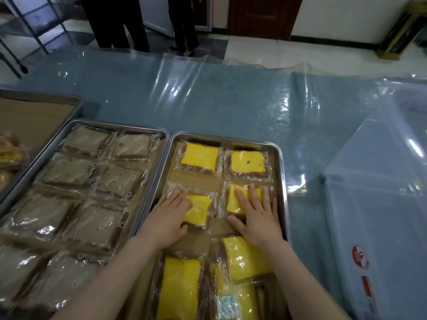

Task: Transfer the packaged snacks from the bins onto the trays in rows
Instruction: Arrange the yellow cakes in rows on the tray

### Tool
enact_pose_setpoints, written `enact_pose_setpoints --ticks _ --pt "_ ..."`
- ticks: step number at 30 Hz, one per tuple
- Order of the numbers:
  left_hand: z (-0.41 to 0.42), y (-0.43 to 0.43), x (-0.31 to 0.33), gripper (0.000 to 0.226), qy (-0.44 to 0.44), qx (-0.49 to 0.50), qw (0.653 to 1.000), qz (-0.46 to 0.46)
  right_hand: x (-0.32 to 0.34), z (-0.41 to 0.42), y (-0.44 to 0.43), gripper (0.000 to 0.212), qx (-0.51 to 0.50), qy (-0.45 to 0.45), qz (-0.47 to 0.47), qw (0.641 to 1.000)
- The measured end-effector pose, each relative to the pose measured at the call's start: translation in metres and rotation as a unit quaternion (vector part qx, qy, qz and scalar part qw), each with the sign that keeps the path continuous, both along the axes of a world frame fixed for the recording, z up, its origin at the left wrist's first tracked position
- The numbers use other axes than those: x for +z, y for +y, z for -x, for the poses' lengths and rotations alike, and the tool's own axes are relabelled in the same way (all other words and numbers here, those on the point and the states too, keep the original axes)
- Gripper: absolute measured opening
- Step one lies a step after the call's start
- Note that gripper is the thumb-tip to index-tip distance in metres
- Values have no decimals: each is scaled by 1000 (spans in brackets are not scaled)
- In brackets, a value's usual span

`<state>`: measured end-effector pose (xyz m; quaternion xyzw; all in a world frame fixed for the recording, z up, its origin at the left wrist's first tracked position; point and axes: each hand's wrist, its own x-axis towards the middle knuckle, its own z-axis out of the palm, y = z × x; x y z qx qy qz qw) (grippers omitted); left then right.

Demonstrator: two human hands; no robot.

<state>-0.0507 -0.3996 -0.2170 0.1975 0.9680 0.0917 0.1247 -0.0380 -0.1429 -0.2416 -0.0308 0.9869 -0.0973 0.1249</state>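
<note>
The person's left hand (169, 218) and right hand (256, 219) were bare, and so were both wrists. The left forearm (111, 280) and right forearm (307, 280) were uncovered right down to the bottom edge of the view, so any clothing further up could not be seen. The left hand's fingers (180, 199) looked slightly blurred; the right hand's thumb and fingers showed sharply.

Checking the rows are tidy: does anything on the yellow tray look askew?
Yes. The near packs lie tilted and overlapping, not in a row. The pack under the left hand sits nearer than its neighbour under the right hand.
</note>
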Motion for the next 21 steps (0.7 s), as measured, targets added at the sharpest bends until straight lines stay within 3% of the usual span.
enact_pose_setpoints --ticks 7,11,13,17,21 --pt "18 -1 42 24 101 11 991 -90 -6 -1 0 76 -9 17 3 1000" --pt "46 -4 60 22 16 -5 992 -122 -7 -1 2 75 -3 22 8 1000" --pt "61 -2 65 21 14 -17 995 -98 -8 -1 2 74 -3 24 11 1000" --pt "71 11 52 34 146 -57 988 -10 -7 -3 1 74 -4 25 7 1000" --pt "33 34 21 47 106 21 994 17 -3 -10 -2 73 -7 93 -2 996"
